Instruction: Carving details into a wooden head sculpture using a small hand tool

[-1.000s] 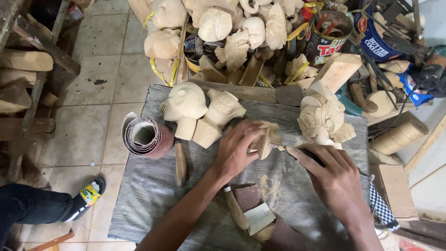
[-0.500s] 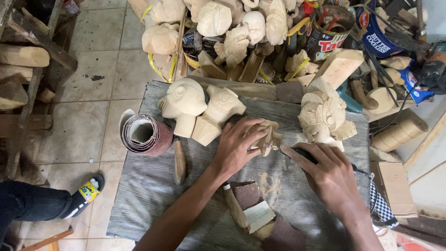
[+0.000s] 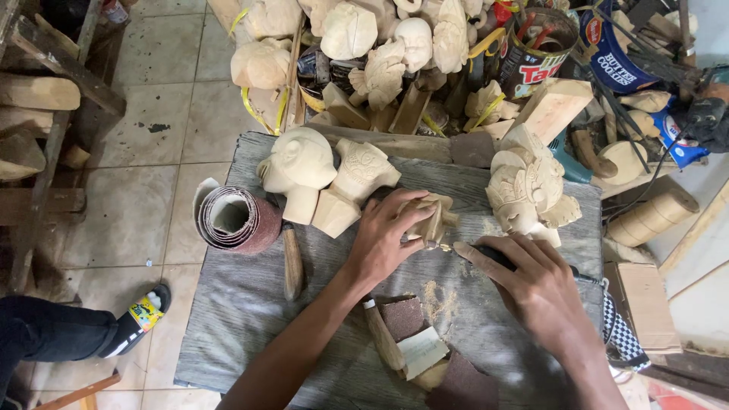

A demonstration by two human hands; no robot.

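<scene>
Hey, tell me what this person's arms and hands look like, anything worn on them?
Both forearms are bare as far as the head view shows: no sleeves, gloves, watch or bracelets. The left hand and right hand show no rings that I can make out. Fingers are slim, with short nails.

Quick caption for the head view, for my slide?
Left hand steadies a small wooden carving on the bench while the right hand works it with a dark-handled tool.

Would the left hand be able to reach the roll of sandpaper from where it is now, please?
Probably yes: the left hand grips a small carving, so it must let go first; only a wooden-handled tool lies before the sandpaper roll.
</scene>
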